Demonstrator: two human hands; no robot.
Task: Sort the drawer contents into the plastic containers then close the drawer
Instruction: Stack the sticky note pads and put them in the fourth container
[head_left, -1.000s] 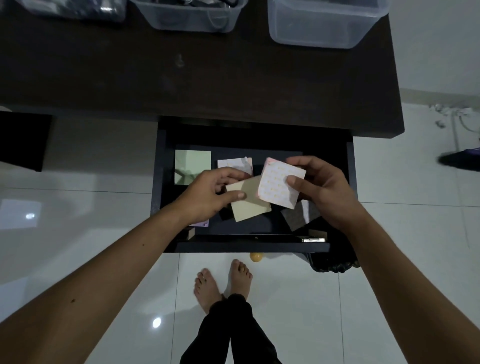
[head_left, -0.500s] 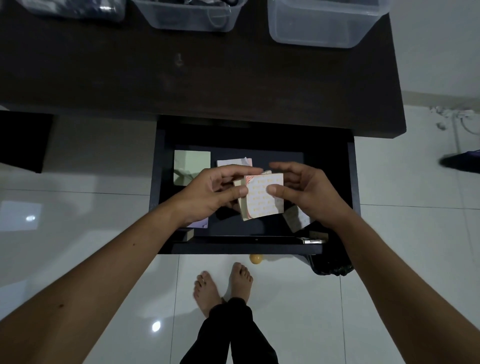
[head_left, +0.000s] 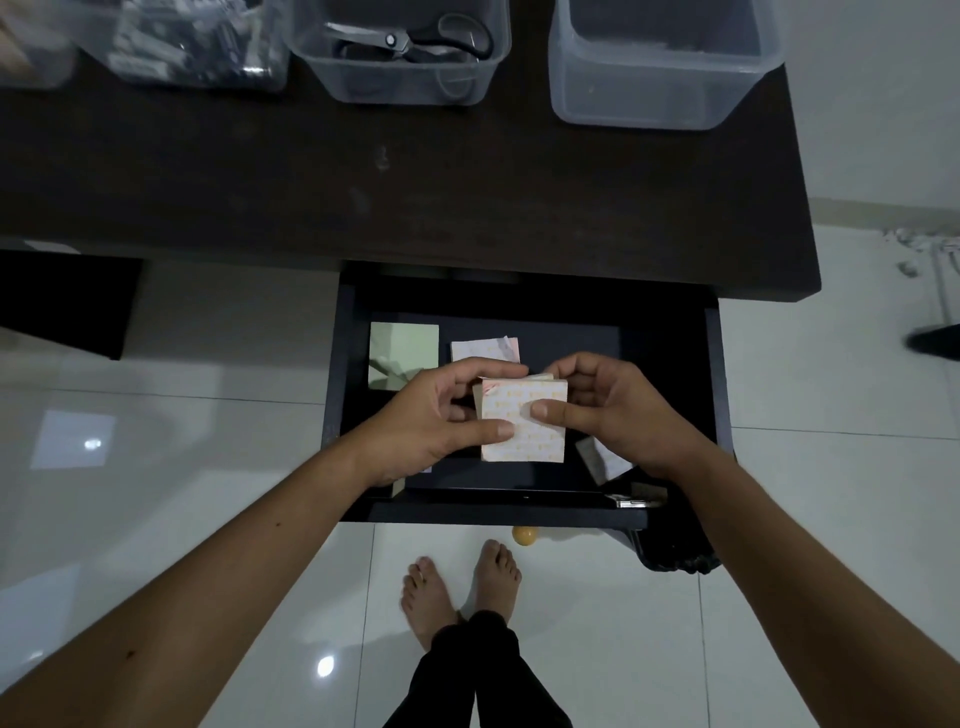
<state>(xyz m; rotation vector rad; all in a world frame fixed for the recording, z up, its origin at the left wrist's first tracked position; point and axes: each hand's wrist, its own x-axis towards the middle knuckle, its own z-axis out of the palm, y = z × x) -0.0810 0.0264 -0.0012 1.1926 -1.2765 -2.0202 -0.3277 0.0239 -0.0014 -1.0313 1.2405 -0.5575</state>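
Two bare hands meet over the open drawer (head_left: 524, 301). The left hand (head_left: 436, 415) and the right hand (head_left: 618, 410) both pinch one small stack of paper squares (head_left: 524, 423), thumbs on top and fingers curled behind it. The top square is white with rows of faint orange marks. They are too pale to read. A tan edge peeks out along the left side of the stack, so it has more than one piece, but the number cannot be told.

Three more papers lie in the drawer. One pale green square (head_left: 404, 353) sits just past the left hand. One white and pink paper (head_left: 485, 349) sits just beyond the fingers of both hands. One small grey slip (head_left: 602, 460) lies under the right wrist. One small metal thing (head_left: 631, 501) rests at the drawer's near edge, below the right hand.

Well beyond the hands, on the dark desk (head_left: 415, 182), stand three clear plastic containers. The left container (head_left: 202, 44) holds a jumble of dark and silver bits. The middle container (head_left: 400, 52) holds one pair of scissors (head_left: 415, 39). The right container (head_left: 660, 62) looks bare inside. No writing can be read on any of them.

Under the arms are two bare feet (head_left: 457, 587) on white floor tiles (head_left: 182, 467), and one little orange ball (head_left: 523, 535) beside the toes.
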